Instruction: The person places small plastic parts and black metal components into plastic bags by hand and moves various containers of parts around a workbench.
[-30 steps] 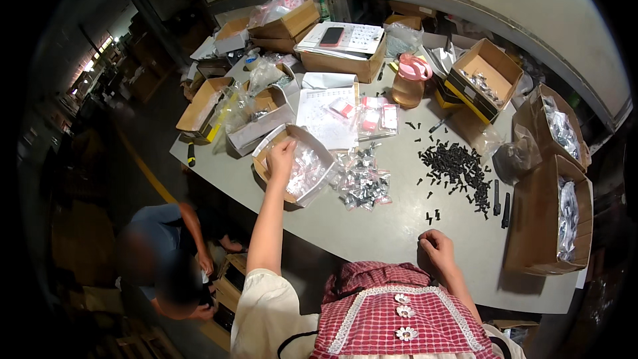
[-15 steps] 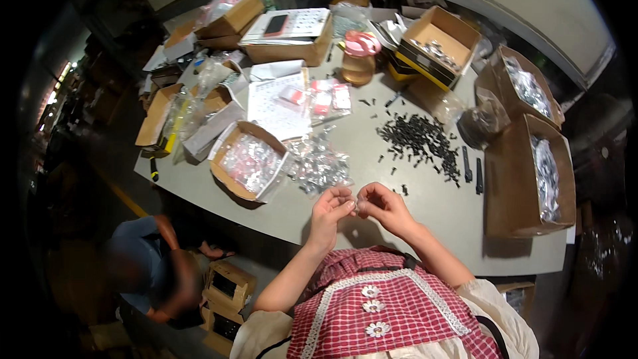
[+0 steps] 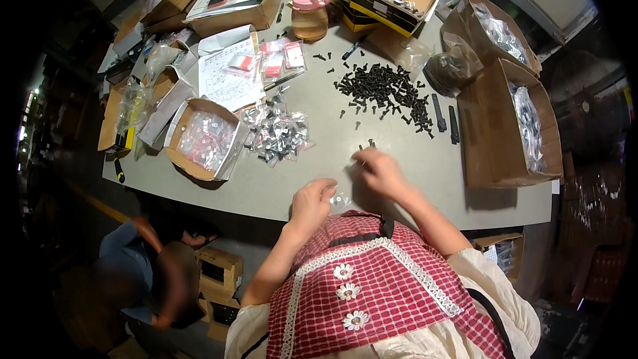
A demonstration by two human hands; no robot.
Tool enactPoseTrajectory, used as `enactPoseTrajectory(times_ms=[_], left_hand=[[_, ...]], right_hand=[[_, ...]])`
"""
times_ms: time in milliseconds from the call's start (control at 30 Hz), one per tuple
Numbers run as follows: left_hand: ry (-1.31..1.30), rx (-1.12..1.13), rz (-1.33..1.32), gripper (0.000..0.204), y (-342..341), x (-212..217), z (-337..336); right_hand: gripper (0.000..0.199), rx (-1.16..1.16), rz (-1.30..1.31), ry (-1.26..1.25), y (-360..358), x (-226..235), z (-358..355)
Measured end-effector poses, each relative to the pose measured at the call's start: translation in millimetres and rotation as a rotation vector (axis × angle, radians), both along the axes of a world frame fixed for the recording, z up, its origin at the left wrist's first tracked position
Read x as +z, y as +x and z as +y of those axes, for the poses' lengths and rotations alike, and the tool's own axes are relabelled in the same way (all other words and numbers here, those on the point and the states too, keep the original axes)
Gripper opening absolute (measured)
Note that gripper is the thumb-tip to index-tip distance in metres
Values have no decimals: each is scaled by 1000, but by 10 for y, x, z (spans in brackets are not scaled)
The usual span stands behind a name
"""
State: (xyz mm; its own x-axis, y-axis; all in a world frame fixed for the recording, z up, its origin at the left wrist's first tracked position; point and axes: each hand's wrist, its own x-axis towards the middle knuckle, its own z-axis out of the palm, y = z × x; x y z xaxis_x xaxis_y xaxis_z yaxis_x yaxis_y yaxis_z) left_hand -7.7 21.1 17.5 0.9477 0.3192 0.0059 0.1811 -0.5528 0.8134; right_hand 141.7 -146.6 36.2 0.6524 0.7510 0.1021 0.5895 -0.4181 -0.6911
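Scene: seen from above, a person in a red checked apron stands at the near edge of a grey worktop [image 3: 312, 179] crowded with cardboard boxes and small hardware.

Left hand: the left hand [image 3: 312, 201] sits at the worktop's near edge, fingers curled together in a pinch on a small clear bag [image 3: 340, 199], which pokes out just to its 3 o'clock side.

Right hand: the right hand [image 3: 380, 171] lies palm down on the worktop at about 1 o'clock from the left hand, fingertips drawn together over a few loose black screws [image 3: 366, 145]; whether it has one in its grip I cannot tell.

Supply: the main screw pile [image 3: 385, 90] lies at 12 o'clock from the right hand, well apart from it.

Finished bags: a heap of filled bags [image 3: 279, 134] lies at 11 o'clock from the left hand, just beside an open box of packets [image 3: 203, 139].

Doing it well: judging by the layout, the bag mouth should be held open and steady, tipped toward the right hand, so screws drop in cleanly.

Care: pick only from the few strays nearest, one small pinch at a time, keeping count.

Risk: the bag hangs close to the worktop edge, so a dropped screw could roll off toward the floor.
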Motion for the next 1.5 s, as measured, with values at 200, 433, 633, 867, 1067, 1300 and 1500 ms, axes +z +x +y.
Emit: enactPoseTrajectory(times_ms=[200,433,633,867,1067,1300,1500], left_hand=[[-13,-73,5,20,54,-70,8],[-118,5,52,16,39,-185,-22],[-250,20,84,16,34,-193,-34],[-278,50,124,16,12,-186,-58],[-288,45,128,16,4,-185,-60],[-331,74,74,15,16,-295,-42],[-339,78,97,15,44,-368,-14]], right_hand=[[19,142,-474,-72,572,-234,-170],[18,-107,-35,-125,483,-347,-349],[20,-137,52,42,498,-348,-454],[14,-279,-1,-45,513,-381,-518],[14,-319,-117,-96,536,-406,-613],[10,-227,-79,-174,487,-135,-504],[13,-342,-18,-87,708,-362,-565]])
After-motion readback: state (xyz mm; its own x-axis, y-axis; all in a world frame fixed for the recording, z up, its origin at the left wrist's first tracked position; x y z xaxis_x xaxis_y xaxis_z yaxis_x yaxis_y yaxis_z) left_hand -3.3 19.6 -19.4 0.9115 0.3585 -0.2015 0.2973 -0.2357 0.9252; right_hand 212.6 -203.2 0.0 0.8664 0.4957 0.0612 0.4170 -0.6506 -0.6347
